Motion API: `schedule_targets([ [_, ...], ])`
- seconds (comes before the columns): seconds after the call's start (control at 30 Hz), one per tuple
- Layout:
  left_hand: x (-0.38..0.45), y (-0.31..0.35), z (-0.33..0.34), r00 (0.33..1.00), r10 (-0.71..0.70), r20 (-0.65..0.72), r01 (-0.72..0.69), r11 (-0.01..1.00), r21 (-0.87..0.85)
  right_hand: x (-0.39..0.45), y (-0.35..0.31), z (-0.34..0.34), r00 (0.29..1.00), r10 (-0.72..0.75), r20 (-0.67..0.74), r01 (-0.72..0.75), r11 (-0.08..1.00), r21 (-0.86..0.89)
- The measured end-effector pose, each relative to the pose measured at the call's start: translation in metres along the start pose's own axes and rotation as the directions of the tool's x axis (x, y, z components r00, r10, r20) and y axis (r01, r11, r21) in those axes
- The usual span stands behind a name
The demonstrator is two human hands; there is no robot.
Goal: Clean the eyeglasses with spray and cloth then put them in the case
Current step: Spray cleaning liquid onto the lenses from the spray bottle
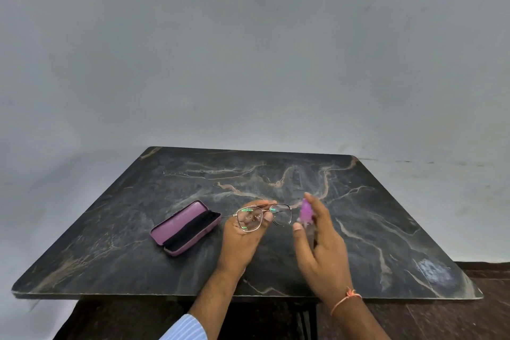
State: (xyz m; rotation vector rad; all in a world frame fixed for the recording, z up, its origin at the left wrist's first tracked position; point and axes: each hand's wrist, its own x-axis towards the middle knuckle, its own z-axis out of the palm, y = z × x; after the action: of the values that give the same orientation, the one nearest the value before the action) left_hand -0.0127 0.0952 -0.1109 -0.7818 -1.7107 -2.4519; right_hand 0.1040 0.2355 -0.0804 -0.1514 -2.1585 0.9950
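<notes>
- A striped sleeve shows at 6 o'clock, at the near edge of the view, on the left arm.
- A thin orange thread bracelet circles the right wrist.
- The right hand is the grip on the spray bottle: its fingers curl round the clear body, the forefinger reaching up behind the purple cap.
- The left hand is the grip on the eyeglasses, thumb and fingers pinching the frame near the bridge and holding them above the surface.
- The eyeglasses lie at 9 o'clock from the bottle, just beside it, lenses facing the camera.
- The purple case rests open on the dark marbled surface at 9 o'clock from the left hand, near it, black lining showing.
- A grey wall fills the far view at 12 o'clock.
</notes>
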Motion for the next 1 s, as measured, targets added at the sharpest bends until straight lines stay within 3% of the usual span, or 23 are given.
schedule_targets([
  [0.23,0.0,-0.001,-0.002,0.999,0.035,0.013,-0.036,0.998,0.053,0.007,0.071,-0.03,0.965,0.253,-0.068,-0.255,0.967,-0.023],
  [0.57,0.012,0.018,-0.007,0.997,0.077,0.014,-0.077,0.997,0.022,0.007,0.087,-0.034,0.975,0.22,-0.009,-0.22,0.975,-0.012],
  [0.77,0.024,0.054,-0.01,0.984,0.161,0.077,-0.171,0.972,0.162,0.002,0.079,-0.036,0.978,0.198,-0.062,-0.2,0.98,-0.023],
  [0.87,0.027,0.068,-0.018,0.96,0.215,0.177,-0.264,0.904,0.335,0.0,0.072,-0.038,0.98,0.136,-0.148,-0.141,0.99,-0.025],
  [1.0,0.028,0.087,-0.026,0.907,0.254,0.336,-0.409,0.719,0.562,-0.004,0.064,-0.04,0.968,0.034,-0.249,-0.06,0.994,-0.096],
])
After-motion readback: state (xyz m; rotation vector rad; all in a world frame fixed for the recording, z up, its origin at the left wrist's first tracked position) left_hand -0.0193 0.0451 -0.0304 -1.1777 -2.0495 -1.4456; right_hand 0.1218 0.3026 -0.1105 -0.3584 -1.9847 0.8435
